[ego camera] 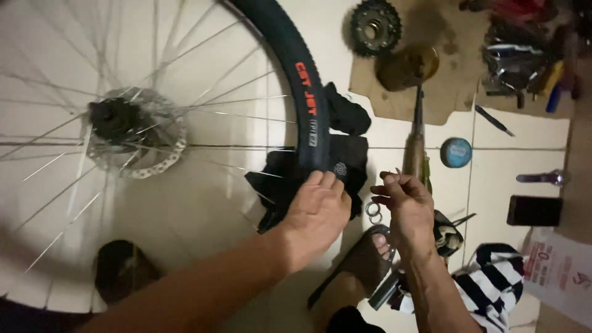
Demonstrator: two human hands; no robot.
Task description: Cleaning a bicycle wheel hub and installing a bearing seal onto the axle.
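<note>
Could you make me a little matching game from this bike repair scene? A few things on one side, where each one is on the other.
Things:
1. left hand
2. cog set
3. blue tin
4. striped cloth

Places:
A. on the white tile beside the screwdriver
B. on the brown cardboard at the top
C. on the tyre
D. bottom right, below the right hand

Pairs: 1-C, 2-B, 3-A, 4-D
</note>
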